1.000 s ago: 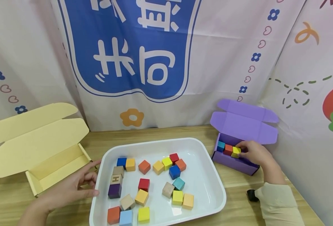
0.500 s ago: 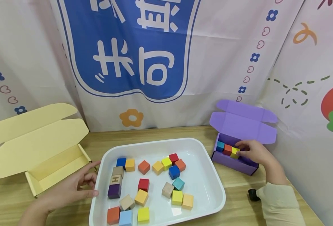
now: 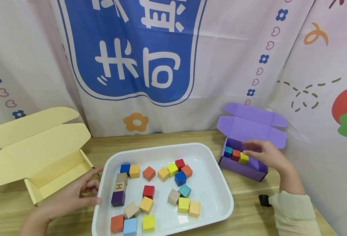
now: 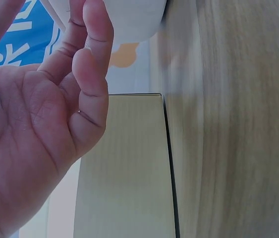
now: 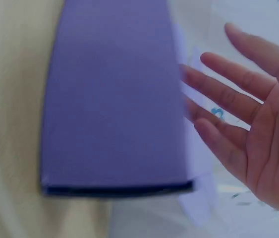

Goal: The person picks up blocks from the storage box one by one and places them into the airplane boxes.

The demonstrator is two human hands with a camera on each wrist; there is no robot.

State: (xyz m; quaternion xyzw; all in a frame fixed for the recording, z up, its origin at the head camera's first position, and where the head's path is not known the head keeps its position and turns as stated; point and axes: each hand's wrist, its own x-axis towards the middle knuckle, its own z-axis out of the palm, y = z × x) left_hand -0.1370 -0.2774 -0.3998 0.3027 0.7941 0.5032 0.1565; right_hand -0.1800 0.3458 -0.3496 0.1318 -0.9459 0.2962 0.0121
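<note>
My right hand [image 3: 266, 154] is over the open purple box [image 3: 241, 168], its fingers spread apart and holding nothing. Inside that box a blue cube [image 3: 228, 151], a red cube [image 3: 235, 155] and a yellow cube [image 3: 244, 158] sit in a row, the yellow one nearest my fingers. In the right wrist view the fingers [image 5: 228, 94] are straight beside the purple box wall. My left hand [image 3: 73, 195] rests by the left rim of the white tray [image 3: 229, 200], thumb and index finger extended to the rim. The left wrist view shows its other fingers [image 4: 90, 106] loosely bent, with nothing in them.
Several coloured and plain wooden cubes lie in the tray, including an H-marked cube [image 3: 119, 187] and a purple cube [image 3: 118, 198]. An open yellow box [image 3: 58, 173] stands at the left. A small black object [image 3: 264, 200] lies near the right sleeve. A printed curtain [image 3: 214, 72] hangs behind.
My right hand has let go of the yellow cube and moved up and slightly right, its fingers opening. The yellow cube stays beside the red one. The left hand has kept its place.
</note>
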